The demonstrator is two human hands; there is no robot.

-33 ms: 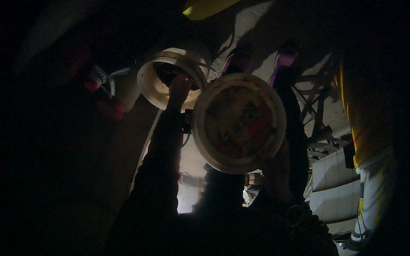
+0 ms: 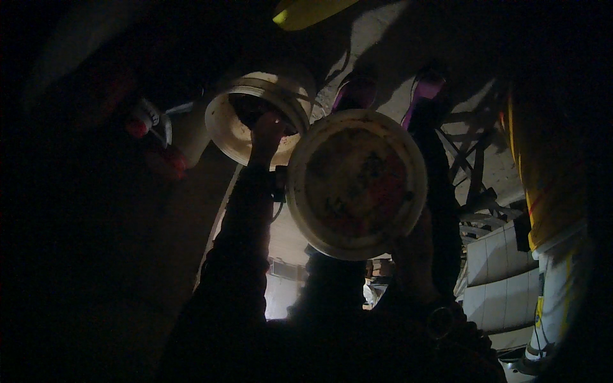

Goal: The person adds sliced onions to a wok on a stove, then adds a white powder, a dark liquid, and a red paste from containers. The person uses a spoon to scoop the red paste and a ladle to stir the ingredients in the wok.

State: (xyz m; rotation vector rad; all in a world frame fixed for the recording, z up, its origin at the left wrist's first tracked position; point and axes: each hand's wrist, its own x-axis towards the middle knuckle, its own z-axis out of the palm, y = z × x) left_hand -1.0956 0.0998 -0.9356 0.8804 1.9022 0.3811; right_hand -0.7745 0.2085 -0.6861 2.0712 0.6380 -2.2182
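Observation:
A pale plastic bucket (image 2: 220, 137) leans tilted, its mouth toward me. My left hand (image 2: 268, 131) reaches into that mouth with curled fingers, at the dark contents (image 2: 252, 107); what it grips, if anything, is too dark to make out. Just right of the bucket, a round pale lid (image 2: 357, 182) with a raised rim faces me, stained brown and reddish. At its lower right edge my right hand (image 2: 412, 255) holds the rim, most of the fingers lost in shadow behind it. A round watch (image 2: 439, 322) shows on the right wrist.
Purple-edged footwear (image 2: 424, 96) is beyond the lid. At right are dark crossed bars (image 2: 469, 156), pale panels (image 2: 501, 268) and a yellow-and-white sack-like shape (image 2: 549, 191). Red-and-white items (image 2: 150, 121) sit at left, a yellow curved object (image 2: 313, 13) at the top. Deep shadow covers much.
My left hand has shifted very slightly inside the bucket. The lid and my right hand stay where they were.

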